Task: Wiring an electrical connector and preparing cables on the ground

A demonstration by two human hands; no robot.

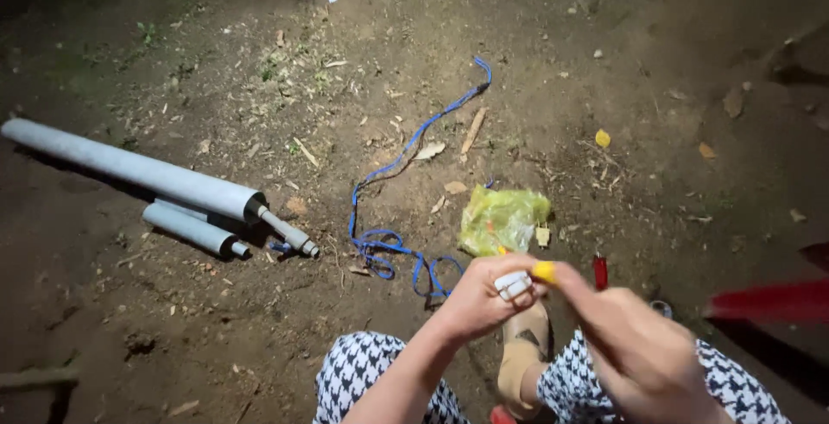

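Two hands meet above knees: left hand (484, 299) pinches small white fitting (513, 285), right hand (639, 351) grips yellow piece (544, 271) against it. Joining looks underway; blue cord (389, 174), grey pipes (147, 175) lie untouched on ground.

Grey pipes (138, 171), blue cord (399, 161), yellow-green plastic bag (501, 218) on dirt.

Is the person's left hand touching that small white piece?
Touching. The head view shows the left hand with its fingers wrapped around the small white piece, no gap between them.
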